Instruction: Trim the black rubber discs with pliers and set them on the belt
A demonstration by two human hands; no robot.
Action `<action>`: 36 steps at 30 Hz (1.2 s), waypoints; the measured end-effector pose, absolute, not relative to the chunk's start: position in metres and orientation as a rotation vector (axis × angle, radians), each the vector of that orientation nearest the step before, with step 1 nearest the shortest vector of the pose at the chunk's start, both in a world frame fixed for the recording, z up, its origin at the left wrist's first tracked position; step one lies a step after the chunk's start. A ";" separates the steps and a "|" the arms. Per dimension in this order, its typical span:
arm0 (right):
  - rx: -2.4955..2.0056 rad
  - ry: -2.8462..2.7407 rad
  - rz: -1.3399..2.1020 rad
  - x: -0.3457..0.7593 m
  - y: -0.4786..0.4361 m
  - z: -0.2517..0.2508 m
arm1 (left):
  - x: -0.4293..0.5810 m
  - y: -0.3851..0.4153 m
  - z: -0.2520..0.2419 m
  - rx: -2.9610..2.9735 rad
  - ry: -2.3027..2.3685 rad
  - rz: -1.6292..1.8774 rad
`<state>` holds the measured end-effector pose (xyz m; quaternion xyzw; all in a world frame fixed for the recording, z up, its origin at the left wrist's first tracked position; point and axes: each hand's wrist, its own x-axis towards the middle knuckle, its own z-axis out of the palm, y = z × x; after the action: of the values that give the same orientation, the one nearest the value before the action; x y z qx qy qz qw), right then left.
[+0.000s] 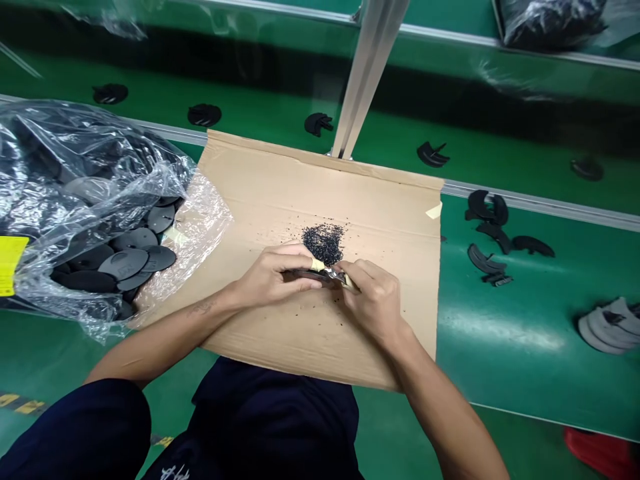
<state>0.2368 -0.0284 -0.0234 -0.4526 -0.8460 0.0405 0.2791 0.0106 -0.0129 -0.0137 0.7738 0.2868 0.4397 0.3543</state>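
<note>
Over a sheet of brown cardboard (250, 177), my left hand (275, 273) grips a dark plastic disc (303, 273) by its edge, seen almost edge-on. A strip of pale tape wraps a fingertip of that hand. My right hand (373, 293) is closed around small cutting pliers (336, 274), whose metal jaws meet the disc's right edge; whether they are closed on it is too small to tell. Just beyond both hands lies a heap of tiny black plastic bits (324, 241), with loose specks scattered around it.
At the left, a clear plastic bag (100, 180) spills black discs (131, 264) onto the cardboard's edge. Curved black pieces (490, 259) lie on the green table (500, 333) at the right, near grey ring-shaped parts (610, 327). A metal post (367, 80) rises behind the cardboard.
</note>
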 end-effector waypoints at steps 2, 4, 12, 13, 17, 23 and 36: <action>-1.273 -2.255 0.055 0.238 -0.026 -0.024 | 0.012 -0.014 -0.011 2.019 0.755 1.148; -1.311 -2.295 -0.028 0.238 -0.025 -0.022 | 0.013 -0.015 -0.009 2.048 0.762 1.145; -1.325 -2.307 0.028 0.235 -0.024 -0.021 | 0.014 -0.013 -0.021 2.167 0.938 1.171; -1.321 -2.272 0.082 0.236 -0.023 -0.022 | 0.014 -0.013 -0.022 2.136 0.972 1.189; -1.247 -2.089 0.400 0.239 -0.020 -0.017 | 0.012 -0.009 -0.024 1.807 1.031 1.224; -1.120 -1.995 0.470 0.235 -0.024 -0.009 | 0.011 -0.008 -0.024 1.674 0.848 1.194; -1.084 -1.900 0.382 0.243 -0.021 -0.007 | 0.010 -0.008 -0.025 2.078 0.824 1.239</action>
<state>0.2426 -0.0215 -0.0069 -0.4372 -0.7665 0.1543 0.4445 0.0096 -0.0083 -0.0247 0.7783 0.3085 0.4643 0.2889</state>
